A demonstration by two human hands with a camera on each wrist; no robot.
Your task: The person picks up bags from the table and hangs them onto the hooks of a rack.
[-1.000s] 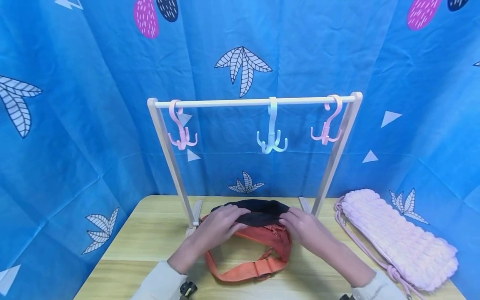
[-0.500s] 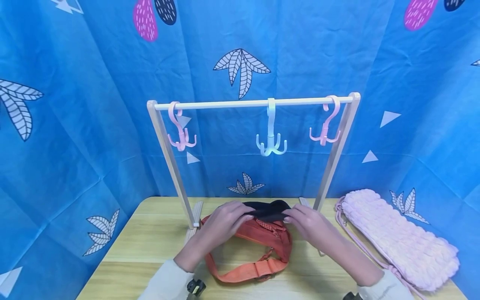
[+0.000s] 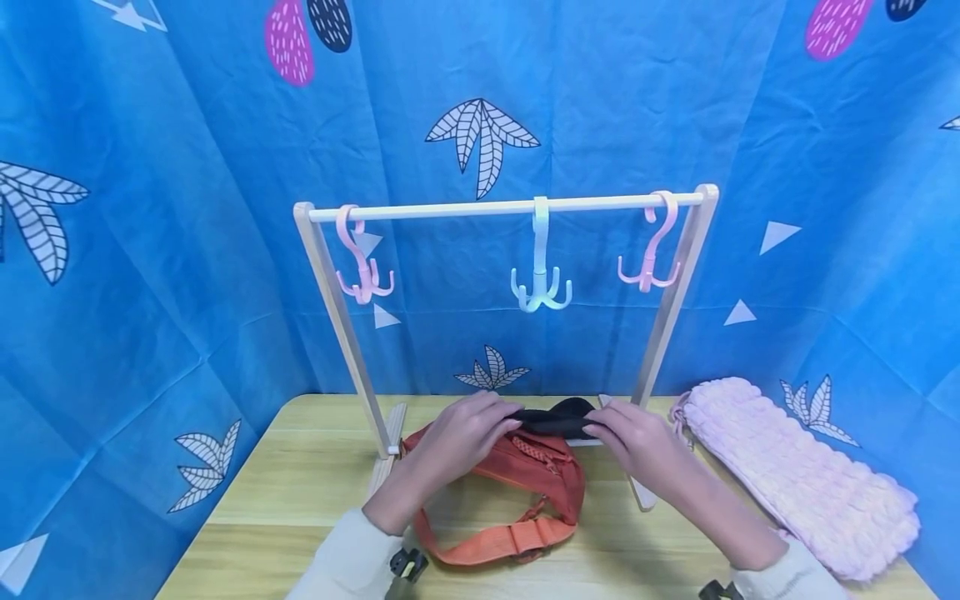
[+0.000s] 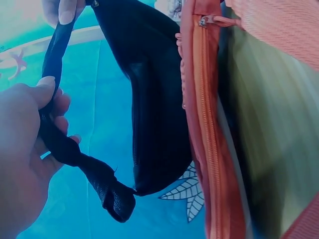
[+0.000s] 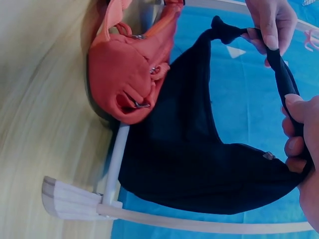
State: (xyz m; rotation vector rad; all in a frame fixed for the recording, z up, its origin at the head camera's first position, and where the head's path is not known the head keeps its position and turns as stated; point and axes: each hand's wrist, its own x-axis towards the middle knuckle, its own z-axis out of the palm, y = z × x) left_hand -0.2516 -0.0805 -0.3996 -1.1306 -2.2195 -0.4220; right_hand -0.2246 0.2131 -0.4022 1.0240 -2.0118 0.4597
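Observation:
A black shoulder bag [image 5: 189, 164] hangs by its strap [image 3: 555, 422] between my hands, behind an orange waist bag [image 3: 498, 462]. My left hand [image 3: 467, 432] grips the strap near its knotted end, thumb pressed against the fabric in the left wrist view. Farther along the same strap, my right hand [image 3: 647, 442] holds on with curled fingers, close to where it joins the bag body. The orange bag lies on the table with its belt looped toward me. From the head view, most of the black bag's body is hidden.
Over the table [image 3: 247, 483] stands a white rack [image 3: 442, 208]. Two pink hooks [image 3: 365, 279] and a light-blue hook [image 3: 540, 287] hang from its bar. A fluffy pale-pink bag [image 3: 802, 479] lies at the right. Behind is a blue patterned curtain [image 3: 225, 208].
Both hands have shifted slightly right with the black bag's strap, which now looks narrower and more bunched between them. The orange bag has stayed in place.

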